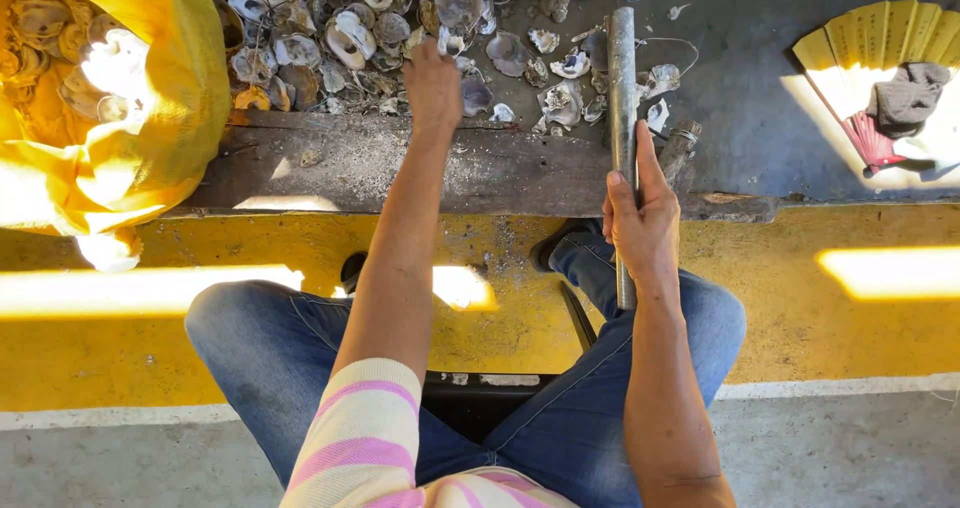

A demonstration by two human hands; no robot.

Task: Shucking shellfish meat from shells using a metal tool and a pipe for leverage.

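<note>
A worn wooden plank (420,168) edges a grey floor (760,118) strewn with oyster shells (340,38), beside a yellow curb (800,308). The left hand (433,86) reaches into the shells, its grip hidden. The right hand (643,223) grips a metal bar (622,78) upright. A yellow sack (190,78) sits left.

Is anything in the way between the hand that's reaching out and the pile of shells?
Nothing visible is. The left hand has passed over the wooden plank and is already at the near edge of the shell pile, fingers down among the shells. The right hand holds a metal bar off to the side, clear of that reach.
</note>
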